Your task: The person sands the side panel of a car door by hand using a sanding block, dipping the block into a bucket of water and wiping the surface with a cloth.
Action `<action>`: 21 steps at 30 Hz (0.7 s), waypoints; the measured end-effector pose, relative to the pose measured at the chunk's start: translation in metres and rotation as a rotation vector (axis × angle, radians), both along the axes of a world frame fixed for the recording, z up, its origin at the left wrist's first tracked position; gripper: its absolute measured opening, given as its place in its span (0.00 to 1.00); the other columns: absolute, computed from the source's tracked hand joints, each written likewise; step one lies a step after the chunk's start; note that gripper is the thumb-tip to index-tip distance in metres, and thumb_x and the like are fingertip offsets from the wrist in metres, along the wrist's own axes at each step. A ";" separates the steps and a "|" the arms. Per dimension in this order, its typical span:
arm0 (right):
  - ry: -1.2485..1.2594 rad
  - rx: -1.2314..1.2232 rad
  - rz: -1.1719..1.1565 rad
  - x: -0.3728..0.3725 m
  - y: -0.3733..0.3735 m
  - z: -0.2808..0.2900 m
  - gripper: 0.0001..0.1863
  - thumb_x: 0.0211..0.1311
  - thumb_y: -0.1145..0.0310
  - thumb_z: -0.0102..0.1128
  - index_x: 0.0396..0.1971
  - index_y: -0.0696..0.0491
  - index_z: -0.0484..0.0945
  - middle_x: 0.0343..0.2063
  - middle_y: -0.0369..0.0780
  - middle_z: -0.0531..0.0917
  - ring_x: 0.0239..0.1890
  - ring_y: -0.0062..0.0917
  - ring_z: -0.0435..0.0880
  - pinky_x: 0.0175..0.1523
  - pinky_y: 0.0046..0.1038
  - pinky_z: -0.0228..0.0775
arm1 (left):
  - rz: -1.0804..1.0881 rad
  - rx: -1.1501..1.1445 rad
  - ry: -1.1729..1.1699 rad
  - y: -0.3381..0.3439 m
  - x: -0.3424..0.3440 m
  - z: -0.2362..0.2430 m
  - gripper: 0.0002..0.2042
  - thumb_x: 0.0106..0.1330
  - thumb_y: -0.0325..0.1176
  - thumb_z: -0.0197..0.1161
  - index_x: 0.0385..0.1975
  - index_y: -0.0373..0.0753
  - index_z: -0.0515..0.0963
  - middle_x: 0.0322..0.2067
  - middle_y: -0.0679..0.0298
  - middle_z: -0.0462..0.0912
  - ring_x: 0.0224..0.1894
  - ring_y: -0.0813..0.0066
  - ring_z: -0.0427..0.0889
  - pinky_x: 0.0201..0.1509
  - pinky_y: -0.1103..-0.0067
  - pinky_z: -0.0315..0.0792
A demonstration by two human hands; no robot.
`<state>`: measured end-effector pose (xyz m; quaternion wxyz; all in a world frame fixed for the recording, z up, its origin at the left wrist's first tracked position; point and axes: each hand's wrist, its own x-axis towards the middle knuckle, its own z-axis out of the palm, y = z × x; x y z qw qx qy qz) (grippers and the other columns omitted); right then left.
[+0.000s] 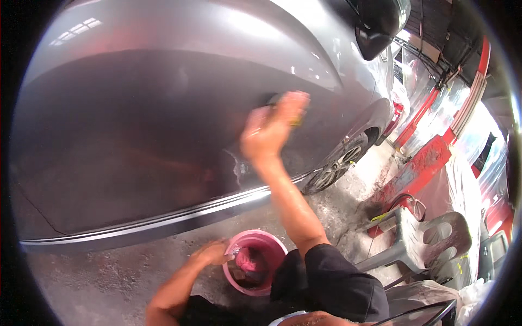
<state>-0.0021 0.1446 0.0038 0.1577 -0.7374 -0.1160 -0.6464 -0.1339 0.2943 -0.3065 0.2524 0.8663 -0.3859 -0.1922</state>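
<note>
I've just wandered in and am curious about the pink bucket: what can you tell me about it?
The pink bucket is round and open-topped, apparently plastic, with a thick rim. It seems to stand upright on the stained grey floor, beside the grey car. The person's left hand is at its left rim, fingers over the edge. Inside is a bright pink bundle, perhaps cloth, amid darker contents I can't make out. Black clothing overlaps its right side in view.
</note>
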 end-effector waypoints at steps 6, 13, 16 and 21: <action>0.108 0.398 0.501 -0.001 -0.055 0.048 0.40 0.68 0.64 0.50 0.72 0.62 0.43 0.73 0.57 0.43 0.75 0.52 0.38 0.76 0.48 0.28 | -0.042 0.001 0.175 -0.004 0.006 0.008 0.28 0.63 0.48 0.64 0.60 0.41 0.70 0.60 0.46 0.73 0.64 0.47 0.70 0.66 0.59 0.66; 0.059 -0.438 0.089 -0.014 -0.026 0.013 0.43 0.64 0.61 0.56 0.71 0.66 0.46 0.71 0.61 0.47 0.75 0.55 0.41 0.76 0.47 0.29 | -0.064 0.099 0.146 -0.014 0.000 0.020 0.30 0.65 0.49 0.62 0.64 0.41 0.65 0.58 0.45 0.73 0.64 0.46 0.68 0.68 0.62 0.64; 0.132 0.046 0.116 -0.014 -0.041 0.028 0.43 0.63 0.64 0.56 0.71 0.66 0.46 0.71 0.61 0.50 0.74 0.57 0.41 0.76 0.49 0.29 | -0.074 0.005 0.008 -0.016 -0.010 0.022 0.28 0.62 0.47 0.65 0.57 0.35 0.70 0.53 0.42 0.77 0.57 0.44 0.75 0.61 0.59 0.70; 0.162 -0.356 0.126 -0.036 0.015 -0.011 0.46 0.60 0.58 0.60 0.71 0.64 0.48 0.71 0.60 0.49 0.75 0.55 0.41 0.75 0.53 0.29 | -0.018 -0.130 0.020 -0.011 -0.002 0.008 0.27 0.62 0.45 0.65 0.57 0.36 0.71 0.52 0.43 0.78 0.56 0.44 0.75 0.59 0.59 0.71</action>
